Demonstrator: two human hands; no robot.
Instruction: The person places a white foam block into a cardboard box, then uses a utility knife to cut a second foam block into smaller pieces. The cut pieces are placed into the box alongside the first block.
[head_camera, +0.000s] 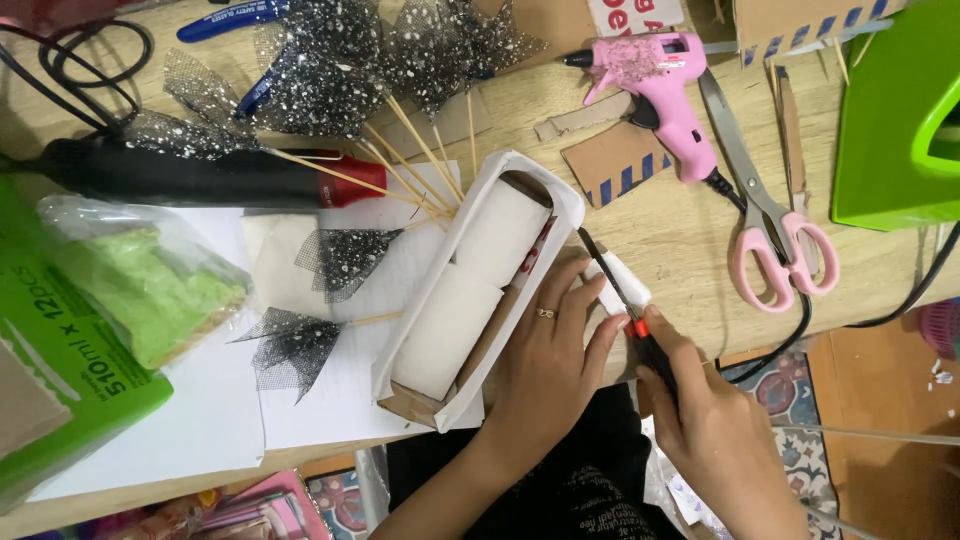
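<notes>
The white paper-covered box (478, 290) lies tilted near the front edge of the table (660, 225), with two white foam blocks (470, 290) inside; the left hand (550, 360) lies flat and spread against its right side, a ring on one finger, and presses the paper flap (618, 285) down; the right hand (715, 430) is closed around a black cutter (630, 310) with an orange slider, the blade resting on that flap just beside the left fingertips. To cut well here, I judge the blade should run along the box edge in one light pull, away from the holding fingers, and the left hand should keep the paper tight; the fingers are very near the blade. Behind the box lie wooden sticks with black dotted net (340, 70); toward the back right are a pink glue gun (660, 85) and pink scissors (775, 235); at the left edge is a green carton (60, 370).
</notes>
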